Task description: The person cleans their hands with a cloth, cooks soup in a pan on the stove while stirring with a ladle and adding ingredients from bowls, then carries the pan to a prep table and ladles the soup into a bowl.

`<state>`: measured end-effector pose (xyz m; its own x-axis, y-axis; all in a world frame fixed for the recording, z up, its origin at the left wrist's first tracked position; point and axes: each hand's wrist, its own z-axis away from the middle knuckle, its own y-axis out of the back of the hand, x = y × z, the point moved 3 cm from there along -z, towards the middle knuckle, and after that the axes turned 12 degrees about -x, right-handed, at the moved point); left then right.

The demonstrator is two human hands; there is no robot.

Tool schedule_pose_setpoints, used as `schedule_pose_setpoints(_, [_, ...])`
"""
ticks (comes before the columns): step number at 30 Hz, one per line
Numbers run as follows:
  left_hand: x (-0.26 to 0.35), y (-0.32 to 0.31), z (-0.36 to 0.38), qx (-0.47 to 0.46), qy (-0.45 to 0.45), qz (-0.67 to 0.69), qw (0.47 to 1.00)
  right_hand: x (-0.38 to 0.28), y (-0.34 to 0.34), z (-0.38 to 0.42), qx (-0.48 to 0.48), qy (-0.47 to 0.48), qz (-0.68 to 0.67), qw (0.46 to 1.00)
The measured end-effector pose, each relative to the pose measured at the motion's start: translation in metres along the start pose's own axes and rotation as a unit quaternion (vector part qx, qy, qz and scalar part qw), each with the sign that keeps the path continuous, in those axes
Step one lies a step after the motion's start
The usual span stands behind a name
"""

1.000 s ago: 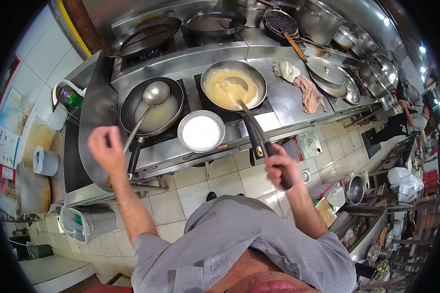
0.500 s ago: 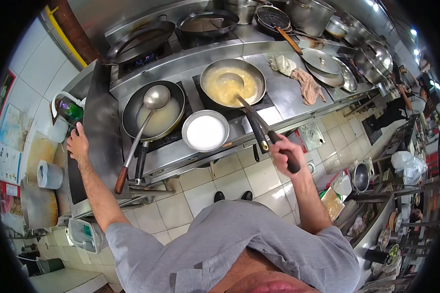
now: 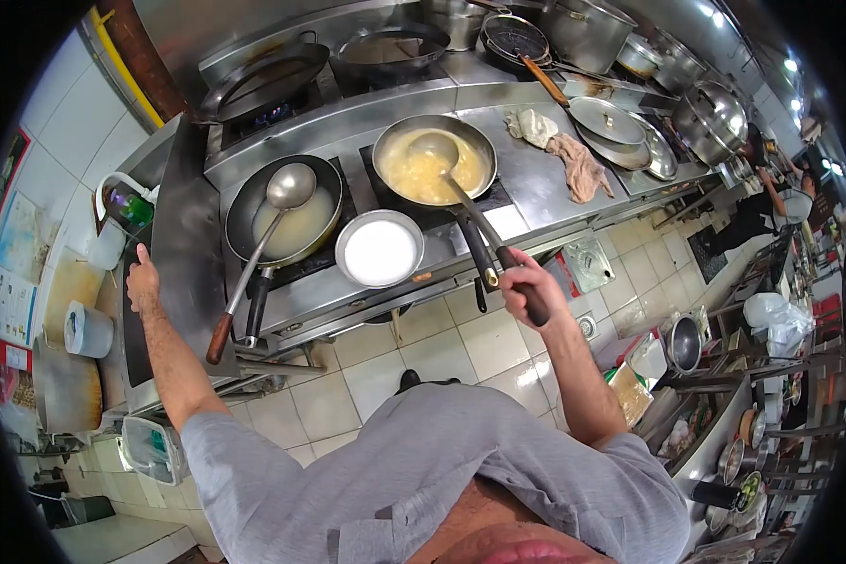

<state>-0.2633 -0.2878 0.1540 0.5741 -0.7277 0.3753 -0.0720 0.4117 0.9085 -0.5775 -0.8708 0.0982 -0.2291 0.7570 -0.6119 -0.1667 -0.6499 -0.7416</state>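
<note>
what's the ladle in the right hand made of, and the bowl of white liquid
Ladle: likely steel, grey with a dull sheen; its black grip looks matte, perhaps plastic or painted wood. Bowl: probably bare stainless steel or aluminium, judging by its silvery, softly reflective wall.

Bright lamps (image 3: pixel 791 66); glare on stove (image 3: pixel 508 223); edges fisheye-warped.

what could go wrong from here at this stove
The bowl of white liquid sits near the front of the stove, so a knock might spill it. The wooden-handled ladle juts past the left pan, so a bump might dislodge it. The right hand grips a black-handled ladle, not the right pan, which might slide.
</note>
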Motion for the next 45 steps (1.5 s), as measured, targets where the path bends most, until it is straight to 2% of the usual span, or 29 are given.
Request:
schedule_pose_setpoints(2, [0.001,0.002,0.003,0.040,-0.012,-0.040,0.998,0.019,0.014,-0.009,0.084,0.007,0.291,0.953])
schedule_pose_setpoints(3, [0.007,0.005,0.014,0.054,-0.010,-0.057,0.997,0.034,0.013,-0.011,0.095,0.028,0.380,0.920])
schedule_pose_setpoints(4, [0.005,0.004,0.011,0.058,-0.005,-0.057,0.997,0.049,0.009,-0.012,0.115,0.045,0.398,0.909])
schedule_pose_setpoints(6, [0.004,0.002,0.004,0.076,-0.021,-0.083,0.993,0.061,-0.021,-0.002,0.111,0.024,0.333,0.936])
schedule_pose_setpoints(7, [0.006,0.002,0.005,0.073,-0.015,-0.089,0.993,0.059,-0.037,0.005,0.096,0.020,0.235,0.967])
schedule_pose_setpoints(8, [0.006,0.003,0.005,0.073,-0.017,-0.091,0.993,0.051,-0.041,0.007,0.097,0.020,0.233,0.967])
schedule_pose_setpoints(10, [0.008,0.002,0.003,0.068,-0.009,-0.092,0.993,0.023,-0.038,0.006,0.032,0.004,0.013,0.999])
schedule_pose_setpoints(12, [0.008,0.000,-0.010,0.062,-0.017,-0.083,0.994,0.002,-0.013,-0.003,-0.077,-0.027,-0.145,0.986])
schedule_pose_setpoints(14, [0.010,-0.001,-0.016,0.057,-0.021,-0.075,0.995,0.006,0.003,-0.007,0.034,0.017,0.097,0.995])
schedule_pose_setpoints(16, [0.013,-0.001,-0.016,0.047,-0.018,-0.074,0.996,0.042,0.016,-0.016,0.101,0.038,0.370,0.923])
schedule_pose_setpoints(17, [0.014,0.000,-0.016,0.048,-0.016,-0.074,0.996,0.064,0.017,-0.018,0.116,0.052,0.438,0.890])
schedule_pose_setpoints(18, [0.016,-0.001,-0.015,0.030,-0.017,-0.069,0.997,0.078,-0.001,-0.013,0.132,0.056,0.427,0.893])
schedule_pose_setpoints(20, [0.013,0.001,-0.024,0.014,-0.014,-0.064,0.998,0.085,-0.037,-0.002,0.112,0.030,0.268,0.956])
schedule_pose_setpoints(22, [0.013,-0.005,-0.033,-0.017,-0.031,-0.055,0.998,0.059,-0.061,0.010,0.085,0.014,0.110,0.990])
schedule_pose_setpoints(23, [0.012,-0.007,-0.040,-0.017,-0.032,-0.062,0.997,0.043,-0.056,0.010,0.059,0.024,0.032,0.997])
schedule_pose_setpoints(24, [0.012,-0.008,-0.043,-0.019,-0.035,-0.062,0.997,0.032,-0.033,0.003,-0.058,-0.028,-0.142,0.988])
schedule_pose_setpoints(26, [0.012,-0.009,-0.046,-0.017,-0.046,-0.054,0.997,0.013,-0.021,-0.004,-0.065,0.005,-0.204,0.977])
schedule_pose_setpoints(27, [0.011,-0.011,-0.050,-0.019,-0.047,-0.052,0.997,0.016,-0.015,-0.005,-0.006,0.025,-0.046,0.999])
schedule_pose_setpoints(28, [0.008,-0.015,-0.057,-0.023,-0.054,-0.051,0.997,0.023,-0.009,-0.009,0.053,0.044,0.115,0.991])
schedule_pose_setpoints(30, [0.005,-0.014,-0.059,-0.024,-0.058,-0.049,0.997,0.058,0.004,-0.023,0.115,0.040,0.351,0.929])
schedule_pose_setpoints(32, [0.005,-0.013,-0.051,-0.028,-0.072,-0.053,0.996,0.091,-0.021,-0.020,0.166,0.052,0.373,0.911])
schedule_pose_setpoints(33, [0.004,-0.012,-0.053,-0.027,-0.070,-0.053,0.996,0.087,-0.038,-0.015,0.164,0.051,0.374,0.911])
schedule_pose_setpoints(35, [0.005,-0.015,-0.056,-0.023,-0.073,-0.057,0.995,0.076,-0.078,0.002,0.106,0.013,0.152,0.983])
schedule_pose_setpoints(36, [0.003,-0.017,-0.062,-0.024,-0.075,-0.059,0.995,0.062,-0.078,0.004,0.098,0.027,0.096,0.990])
schedule_pose_setpoints(38, [0.000,-0.020,-0.074,-0.024,-0.089,-0.055,0.994,0.036,-0.024,-0.010,-0.047,-0.015,-0.111,0.993])
schedule_pose_setpoints(40, [0.001,-0.021,-0.074,-0.027,-0.096,-0.054,0.994,0.022,-0.011,-0.014,-0.039,0.027,-0.081,0.996])
schedule_pose_setpoints(42, [-0.003,-0.022,-0.077,-0.025,-0.098,-0.050,0.994,0.038,-0.013,-0.017,0.106,0.035,0.231,0.967])
schedule_pose_setpoints(44, [-0.005,-0.025,-0.083,-0.013,-0.115,-0.058,0.992,0.076,-0.006,-0.027,0.171,0.046,0.452,0.874])
schedule_pose_setpoints(45, [-0.005,-0.024,-0.082,-0.011,-0.113,-0.058,0.992,0.089,-0.023,-0.023,0.165,0.051,0.399,0.900])
